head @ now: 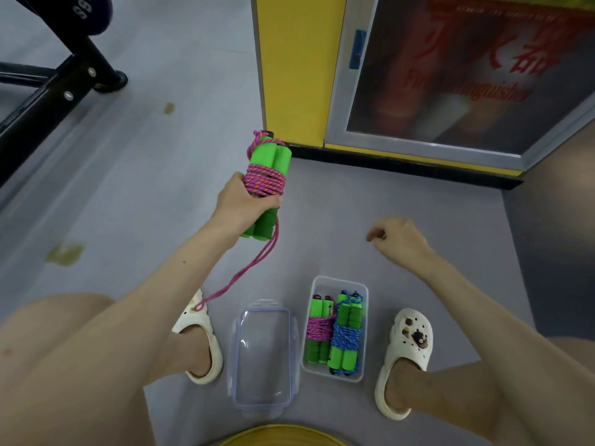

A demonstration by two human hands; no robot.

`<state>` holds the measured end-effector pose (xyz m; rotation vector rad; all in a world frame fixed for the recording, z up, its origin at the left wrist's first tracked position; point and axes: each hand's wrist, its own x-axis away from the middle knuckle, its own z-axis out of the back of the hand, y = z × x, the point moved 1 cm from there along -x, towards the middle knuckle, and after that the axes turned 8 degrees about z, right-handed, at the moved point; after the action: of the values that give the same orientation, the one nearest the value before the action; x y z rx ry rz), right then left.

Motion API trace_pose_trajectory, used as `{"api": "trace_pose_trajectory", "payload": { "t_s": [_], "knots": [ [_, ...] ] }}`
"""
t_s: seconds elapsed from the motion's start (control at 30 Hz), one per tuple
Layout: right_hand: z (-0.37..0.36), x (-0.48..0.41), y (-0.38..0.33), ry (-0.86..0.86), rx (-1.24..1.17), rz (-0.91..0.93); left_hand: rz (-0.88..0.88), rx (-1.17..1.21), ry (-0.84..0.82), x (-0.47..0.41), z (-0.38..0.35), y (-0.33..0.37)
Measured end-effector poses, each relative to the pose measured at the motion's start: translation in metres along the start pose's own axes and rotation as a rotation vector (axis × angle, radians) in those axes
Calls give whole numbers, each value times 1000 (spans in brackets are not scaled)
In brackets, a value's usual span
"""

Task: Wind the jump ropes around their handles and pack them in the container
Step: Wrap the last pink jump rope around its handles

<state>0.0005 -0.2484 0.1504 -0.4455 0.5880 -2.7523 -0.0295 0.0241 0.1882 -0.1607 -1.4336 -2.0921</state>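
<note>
1. Closest to the lens, a yellow curved edge [280, 435] shows at the bottom of the view, between the person's bare legs.
2. On the grey floor [154, 188] between the feet lies a clear lid [262, 355], flat, just beside the container [338, 281] on its left.
3. That clear container stands open on the floor near the right shoe [407, 346]. Two wound ropes lie in it side by side: the pink bundle [318, 329] on the left and the blue bundle [346, 338] on the right, both with green handles.
4. Above the floor, the left hand [240, 201] grips a third jump rope [265, 185]. Its fingers are wrapped round the paired green handles just below a band of pink coils, and the handles point up and away from the person.
5. From the lower end of those handles a loose tail [254, 265] of doubled pink cord hangs down. Its looped end reaches the toe of the left shoe [196, 336].
6. Off to the side, the right hand [397, 241] hangs in the air above the container, well apart from the held rope. Its fingers are loosely curled under and nothing shows in them, though the fingertips are somewhat blurred.
7. Farther off stand a yellow pillar [296, 69] and a glass-fronted cabinet door [450, 75] with red lettering.
8. At upper left a black metal frame [48, 98] rests on the floor.
</note>
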Motion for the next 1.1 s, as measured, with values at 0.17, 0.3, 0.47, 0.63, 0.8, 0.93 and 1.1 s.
{"api": "trace_pose_trajectory", "payload": {
  "t_s": [0.17, 0.3, 0.47, 0.63, 0.8, 0.93, 1.1],
  "knots": [
    [0, -1, -32, -112, -408, 28, 71, 86, -156, 13, -21, 9],
    [-4, 2, -57, -237, -644, 64, 118, 148, -304, 26, -37, 15],
    [0, 3, -64, -215, -738, 65, 96, 167, -341, 26, -46, 19],
    [2, 5, -66, -73, -481, 207, -25, -15, -189, 21, -53, 10],
    [1, 3, -65, -107, -380, 80, -281, -319, -41, 25, -52, 8],
    [4, 3, -63, -130, -648, -62, -370, -504, -81, 27, -57, 1],
    [5, 2, -62, -129, -759, -105, -462, -560, -168, 27, -62, -1]
  ]
}}
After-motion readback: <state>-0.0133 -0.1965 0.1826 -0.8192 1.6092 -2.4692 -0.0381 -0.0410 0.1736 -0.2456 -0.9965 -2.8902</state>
